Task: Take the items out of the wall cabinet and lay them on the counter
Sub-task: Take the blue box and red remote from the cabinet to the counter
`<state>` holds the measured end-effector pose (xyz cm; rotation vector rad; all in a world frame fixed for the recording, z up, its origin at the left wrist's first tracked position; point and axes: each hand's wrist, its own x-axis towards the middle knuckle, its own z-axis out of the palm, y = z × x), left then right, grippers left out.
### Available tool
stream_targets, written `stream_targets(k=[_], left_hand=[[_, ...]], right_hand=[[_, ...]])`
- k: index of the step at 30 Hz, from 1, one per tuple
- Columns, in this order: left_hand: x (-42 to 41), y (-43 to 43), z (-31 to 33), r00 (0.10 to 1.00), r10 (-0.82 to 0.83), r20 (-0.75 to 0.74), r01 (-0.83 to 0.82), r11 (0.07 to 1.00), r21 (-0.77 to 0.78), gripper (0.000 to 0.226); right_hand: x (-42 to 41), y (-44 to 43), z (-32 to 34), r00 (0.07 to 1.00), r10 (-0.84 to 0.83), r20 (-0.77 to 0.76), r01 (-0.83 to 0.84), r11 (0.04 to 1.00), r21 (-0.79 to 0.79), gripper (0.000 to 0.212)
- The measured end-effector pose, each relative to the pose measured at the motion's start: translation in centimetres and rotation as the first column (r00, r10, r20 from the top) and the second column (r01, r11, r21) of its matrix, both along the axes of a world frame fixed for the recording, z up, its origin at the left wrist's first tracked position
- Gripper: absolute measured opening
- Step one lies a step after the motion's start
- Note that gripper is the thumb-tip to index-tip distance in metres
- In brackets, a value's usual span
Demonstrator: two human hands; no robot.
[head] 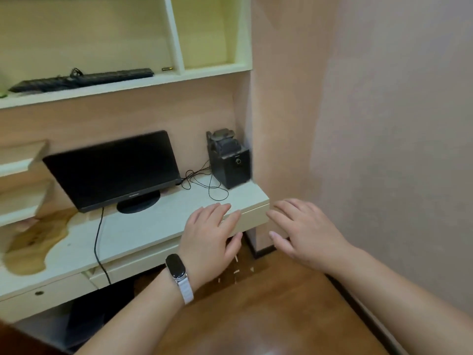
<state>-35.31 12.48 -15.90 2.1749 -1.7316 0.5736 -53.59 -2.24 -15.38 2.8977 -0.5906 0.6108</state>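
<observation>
The pale open wall cabinet (176, 76) hangs at the upper left. On its shelf lies a long black keyboard (82, 79), and a small battery-like item (167, 68) rests beside the divider. The right compartment looks bare. Below runs the white counter (143, 226). My left hand (210, 234), with a watch on the wrist, hovers open over the counter's right front edge. My right hand (304, 231) is open just past the counter's right end, in front of the wall. Neither hand holds anything.
A black monitor (112, 170) stands on the counter with its cable hanging over the front. A black speaker (230, 160) with loose wires sits at the back right corner. Small shelves (23, 160) are at the left. The pink wall (371, 124) closes the right side.
</observation>
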Motion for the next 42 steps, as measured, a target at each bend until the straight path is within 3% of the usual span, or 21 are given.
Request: stream_targets(k=[9,18,24,31,42], left_hand=[[14.5,-5.9,1.6,0.999,0.004,0.052,0.000,0.997,-0.071,0.044],[26.4,-12.4,2.8,0.999,-0.017,0.027,0.021,0.988,-0.156,0.038],[30.0,-17.0,2.7,1.000,0.005,-0.008,-0.007,0.976,-0.217,0.037],[31.7,-22.8,3.2,0.997,0.064,0.037,-0.054,0.972,-0.229,0.036],[31.9,-33.6,12.9,0.963,0.234,0.137,-0.180,0.930,-0.321,0.041]], right_hand=[[14.3,-6.2,2.7,0.999,0.021,-0.040,-0.024,0.997,-0.069,0.048],[25.9,-11.1,4.5,1.000,0.011,0.025,-0.009,0.995,-0.099,0.049],[30.5,-16.1,4.0,0.998,0.019,0.064,-0.013,0.995,-0.098,0.048],[34.2,-24.1,4.2,0.978,0.147,0.145,-0.137,0.987,-0.080,0.046],[36.6,-37.7,13.9,0.938,0.290,0.190,-0.261,0.952,-0.161,0.051]])
